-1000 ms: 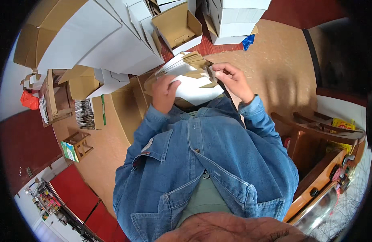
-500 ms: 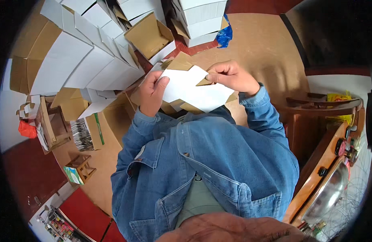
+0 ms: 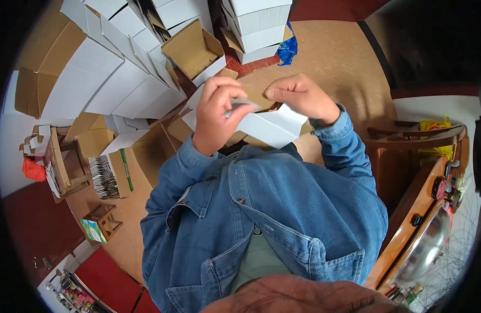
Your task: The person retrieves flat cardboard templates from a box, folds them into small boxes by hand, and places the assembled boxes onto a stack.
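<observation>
Over my lap, a partly folded cardboard box (image 3: 274, 127), white outside and brown inside, lies between my hands. My left hand (image 3: 218, 112) curls its fingers and thumb around a white flap at the box's left side, slightly blurred. On the far right side, my right hand (image 3: 303, 98) pinches the raised brown panel between thumb and bent fingers. The panels stand at an angle, so the brown inner face shows. More flat cardboard pokes out beneath, partly hidden by my left hand and the box.
A brown-lined open box (image 3: 193, 49) stands just beyond my hands. Stacked white boxes (image 3: 259, 26) rise behind it, and a row of white boxes (image 3: 89, 73) at the left. A wooden chair (image 3: 415, 138) is at right, a small stool (image 3: 102, 221) at lower left.
The flat cardboard has been bent open, with its panels lifting. My left hand has moved right and up from the left edge onto a flap. My right hand stays nearly in place.
</observation>
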The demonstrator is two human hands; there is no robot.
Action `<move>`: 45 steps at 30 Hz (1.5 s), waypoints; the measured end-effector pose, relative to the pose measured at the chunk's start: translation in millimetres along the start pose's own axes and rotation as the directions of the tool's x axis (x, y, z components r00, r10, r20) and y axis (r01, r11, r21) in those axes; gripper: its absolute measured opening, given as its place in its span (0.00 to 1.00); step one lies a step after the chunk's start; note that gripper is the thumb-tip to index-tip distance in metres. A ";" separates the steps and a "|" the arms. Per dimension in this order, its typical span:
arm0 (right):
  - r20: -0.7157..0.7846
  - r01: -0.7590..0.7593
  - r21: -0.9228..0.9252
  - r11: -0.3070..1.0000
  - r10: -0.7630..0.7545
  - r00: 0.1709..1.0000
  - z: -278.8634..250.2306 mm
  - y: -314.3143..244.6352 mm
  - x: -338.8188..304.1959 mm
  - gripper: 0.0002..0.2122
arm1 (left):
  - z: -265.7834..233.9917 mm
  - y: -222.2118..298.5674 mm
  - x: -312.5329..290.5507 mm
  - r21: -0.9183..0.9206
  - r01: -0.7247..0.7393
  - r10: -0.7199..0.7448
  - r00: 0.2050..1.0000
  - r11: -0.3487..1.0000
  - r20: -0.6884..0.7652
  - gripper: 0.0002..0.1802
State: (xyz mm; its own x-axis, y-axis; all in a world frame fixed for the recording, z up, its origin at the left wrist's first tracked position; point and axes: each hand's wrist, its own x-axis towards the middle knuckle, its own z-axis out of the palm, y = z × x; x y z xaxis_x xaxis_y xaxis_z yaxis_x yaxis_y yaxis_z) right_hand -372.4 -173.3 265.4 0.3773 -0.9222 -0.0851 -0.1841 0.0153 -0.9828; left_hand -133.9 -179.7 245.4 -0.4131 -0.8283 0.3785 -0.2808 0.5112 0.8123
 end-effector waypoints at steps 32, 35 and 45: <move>-0.450 0.024 -0.618 0.786 -0.378 0.809 17.4 -8.2 -8.5 0.04 | 0.4 35.1 -0.7 0.032 -0.155 0.142 0.958 0.987 0.250 0.41; -0.498 -0.023 -0.631 0.775 -0.382 0.779 14.1 -9.2 -11.4 0.04 | -7.2 9.6 -6.6 0.097 -0.366 0.290 0.851 0.926 0.437 0.39; -0.541 0.012 -0.646 0.763 -0.469 0.698 25.1 -7.2 -18.7 0.08 | -5.6 26.9 -5.9 0.207 -0.145 0.090 0.963 0.968 0.254 0.17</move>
State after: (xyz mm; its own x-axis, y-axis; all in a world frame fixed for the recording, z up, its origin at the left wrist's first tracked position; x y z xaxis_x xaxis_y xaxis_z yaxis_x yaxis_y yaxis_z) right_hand -355.4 -146.5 269.9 -0.1413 -0.8599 0.4905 -0.7227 -0.2490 -0.6447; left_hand -134.2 -162.3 267.6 -0.6431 -0.6936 0.3247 -0.3909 0.6619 0.6396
